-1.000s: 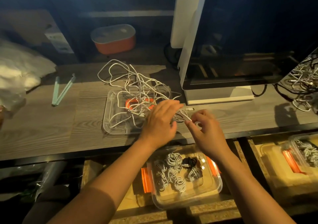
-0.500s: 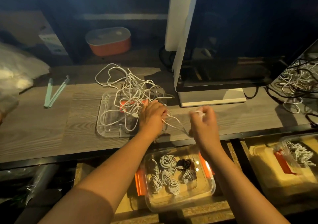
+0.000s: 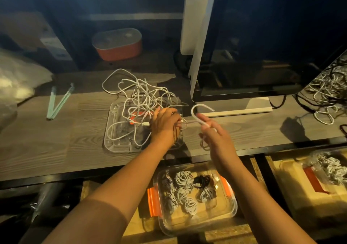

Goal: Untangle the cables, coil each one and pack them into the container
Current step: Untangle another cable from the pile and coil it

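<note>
**Holding one white cable (image 3: 192,112) beside the tangle (image 3: 142,97) on a dim counter (image 3: 56,140)**

The grey wood-grain counter is lit warm and low, and the wall behind it is lost in shadow. The tangle of white leads sits on a clear lid (image 3: 112,142) near the middle. The left hand (image 3: 165,125) has its fingers curled into the right edge of the tangle, gripping strands. Just beside it, the right hand (image 3: 212,133) pinches the single cable, which arches above its fingertips.

A big dark monitor (image 3: 262,46) stands behind on a white base. An orange box (image 3: 118,45) with a grey top sits further back, and a pale green V-shaped tool (image 3: 58,101) lies to the left. A second heap of leads (image 3: 326,97) lies far right. Below the counter's front edge, the clear container (image 3: 231,212) with orange clips holds coiled cables (image 3: 184,193).
</note>
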`<move>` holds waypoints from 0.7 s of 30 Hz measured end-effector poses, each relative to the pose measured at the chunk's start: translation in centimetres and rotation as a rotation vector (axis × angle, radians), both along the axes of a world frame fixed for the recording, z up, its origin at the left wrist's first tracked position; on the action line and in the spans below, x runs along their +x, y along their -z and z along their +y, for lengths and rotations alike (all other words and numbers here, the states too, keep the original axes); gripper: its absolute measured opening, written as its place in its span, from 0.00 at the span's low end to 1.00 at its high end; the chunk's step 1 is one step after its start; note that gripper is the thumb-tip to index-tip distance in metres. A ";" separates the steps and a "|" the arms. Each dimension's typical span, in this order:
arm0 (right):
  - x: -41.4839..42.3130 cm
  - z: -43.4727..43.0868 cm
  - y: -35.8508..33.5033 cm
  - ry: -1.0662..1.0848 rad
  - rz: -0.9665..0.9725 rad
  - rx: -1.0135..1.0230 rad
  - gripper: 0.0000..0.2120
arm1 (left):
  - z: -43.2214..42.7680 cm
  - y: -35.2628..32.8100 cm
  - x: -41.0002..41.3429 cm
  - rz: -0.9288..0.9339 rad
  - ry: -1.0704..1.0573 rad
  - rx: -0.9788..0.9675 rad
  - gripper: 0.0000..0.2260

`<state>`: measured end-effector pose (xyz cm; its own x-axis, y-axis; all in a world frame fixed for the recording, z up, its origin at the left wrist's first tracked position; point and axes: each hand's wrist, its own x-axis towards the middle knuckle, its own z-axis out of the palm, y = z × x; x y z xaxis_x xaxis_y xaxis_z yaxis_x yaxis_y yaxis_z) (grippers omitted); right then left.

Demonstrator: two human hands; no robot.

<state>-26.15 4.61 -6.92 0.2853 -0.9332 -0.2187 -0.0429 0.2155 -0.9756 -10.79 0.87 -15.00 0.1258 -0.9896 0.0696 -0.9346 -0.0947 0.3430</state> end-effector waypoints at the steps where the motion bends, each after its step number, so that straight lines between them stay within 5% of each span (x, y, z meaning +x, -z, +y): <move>1: 0.1 -0.1 -0.3 0.028 -0.130 0.076 0.07 | -0.1 0.2 0.0 0.012 -0.015 0.012 0.11; 5: 0.3 -0.6 -1.6 0.139 -0.277 0.078 0.11 | 0.1 0.0 0.0 0.107 -0.032 -0.121 0.10; 8: 0.1 -1.5 -1.5 0.092 0.096 -0.083 0.06 | 0.0 -0.4 0.1 0.074 -0.066 -0.091 0.09; 12: 0.0 -1.8 0.9 -0.339 0.764 -0.148 0.09 | -0.1 -0.6 -0.1 0.056 -0.050 -0.147 0.08; 14: 0.0 -1.5 1.8 -0.446 0.853 -0.213 0.06 | -0.2 -0.7 -0.4 0.122 -0.033 -0.247 0.05; 18: -0.4 -1.3 1.4 -0.273 0.391 -0.270 0.04 | 0.0 -1.4 -0.8 0.308 -0.078 -0.390 0.02; 21: 0.2 -1.3 0.0 -0.049 -0.026 -0.090 0.06 | 0.3 -1.9 -0.5 0.227 -0.004 -0.192 0.08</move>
<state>-26.00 3.34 -6.89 0.3351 -0.9337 -0.1264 -0.0257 0.1250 -0.9918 -11.31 1.13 -13.14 0.1635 -0.9606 0.2248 -0.8317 -0.0116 0.5552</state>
